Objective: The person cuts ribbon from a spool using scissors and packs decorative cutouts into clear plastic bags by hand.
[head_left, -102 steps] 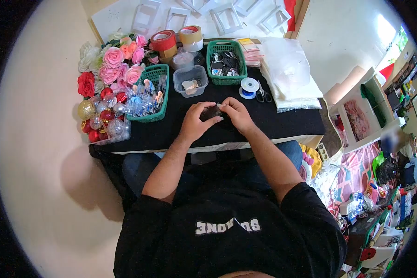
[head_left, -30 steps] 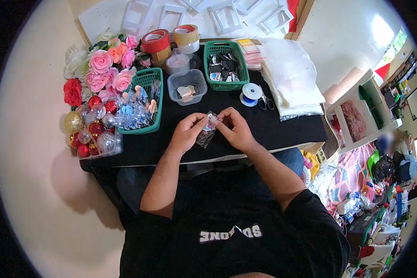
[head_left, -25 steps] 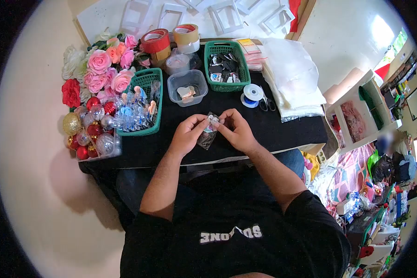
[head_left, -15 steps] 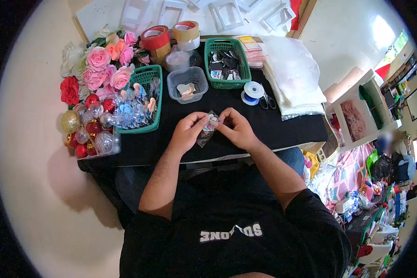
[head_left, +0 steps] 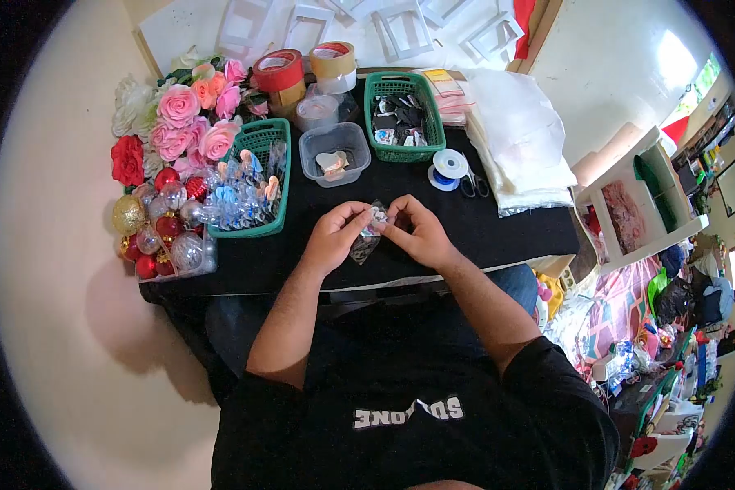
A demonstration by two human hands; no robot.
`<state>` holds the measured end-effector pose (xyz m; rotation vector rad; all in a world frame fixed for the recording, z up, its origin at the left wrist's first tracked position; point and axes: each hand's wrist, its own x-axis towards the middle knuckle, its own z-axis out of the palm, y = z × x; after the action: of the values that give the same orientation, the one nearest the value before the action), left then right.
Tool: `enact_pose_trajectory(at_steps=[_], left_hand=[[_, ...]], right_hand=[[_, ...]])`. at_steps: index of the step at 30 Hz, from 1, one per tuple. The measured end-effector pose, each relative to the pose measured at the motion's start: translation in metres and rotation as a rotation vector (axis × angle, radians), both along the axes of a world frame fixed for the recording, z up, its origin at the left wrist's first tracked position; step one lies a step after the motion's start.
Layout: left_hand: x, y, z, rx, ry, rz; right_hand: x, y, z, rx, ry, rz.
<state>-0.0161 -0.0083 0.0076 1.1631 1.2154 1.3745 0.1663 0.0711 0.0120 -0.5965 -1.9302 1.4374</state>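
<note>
My left hand point(head_left: 336, 237) and my right hand point(head_left: 420, 233) meet over the near edge of the black-covered table point(head_left: 302, 271). Between them is a small clear plastic bag point(head_left: 362, 249) with a whitish, patterned little piece at its top. Both hands are closed, thumbs and fingertips pinching the bag's upper part from either side. What exactly the piece is, I cannot make out. Just beyond the hands stands a clear plastic tub point(head_left: 363, 174) holding a few pale flat cut-outs point(head_left: 332, 163).
Left are a green basket point(head_left: 283, 204) of small wrapped items, baubles point(head_left: 169, 225) and artificial roses point(head_left: 178, 106). Tape rolls point(head_left: 278, 69), another green basket point(head_left: 370, 135), a ribbon spool point(head_left: 449, 166), scissors point(head_left: 475, 184) and plastic sheets point(head_left: 521, 122) line the back and right.
The whole view has shifted slightly. Both hands keep their pinch on the plastic bag, with the fingers moved a little and the whitish piece showing slightly more.
</note>
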Motion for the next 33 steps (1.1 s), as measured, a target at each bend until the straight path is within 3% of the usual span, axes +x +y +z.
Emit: enact_pose_trajectory(at_steps=[15,24,33], left_hand=[[0.002,-0.002,0.006,-0.005,0.005,-0.012],[0.001,-0.002,0.006,-0.030,0.041,0.011],[0.003,-0.001,0.006,-0.001,0.043,0.019]], right_hand=[[0.001,-0.004,0.008,-0.066,-0.027,0.018],[-0.002,-0.002,0.005,0.074,-0.098,0.014],[0.003,0.007,-0.012,-0.134,0.037,0.071]])
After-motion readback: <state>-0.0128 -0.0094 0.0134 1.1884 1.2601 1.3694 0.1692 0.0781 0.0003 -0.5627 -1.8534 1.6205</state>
